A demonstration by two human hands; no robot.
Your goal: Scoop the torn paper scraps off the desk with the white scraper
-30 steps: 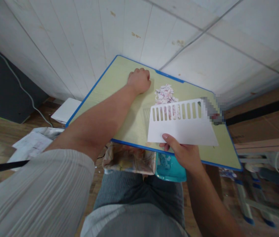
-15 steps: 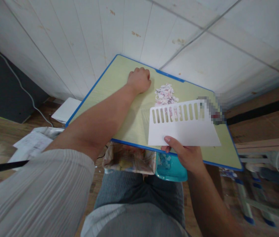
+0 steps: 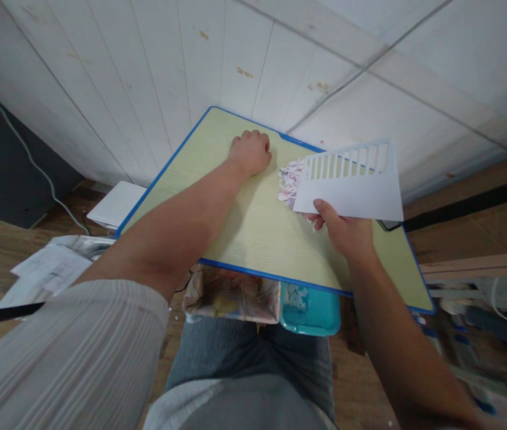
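Observation:
My right hand grips a white card by its lower edge, thumb on top. A row of long rounded slots is cut along the card's far side. The card is held over the right part of the yellow-green tabletop and hides part of a heap of small printed paper scraps. A few scraps show by my right fingertips. My left hand rests in a fist on the tabletop, left of the heap, with nothing seen in it.
The blue-edged table stands against a white panelled wall. Below its near edge are a turquoise tray with paper bits and a lined bin. Papers and a white box lie at left. Cardboard stands at right.
My right hand has moved the card away from me and tilted it, so it now covers the right part of the scrap heap. My left fist has stayed in place.

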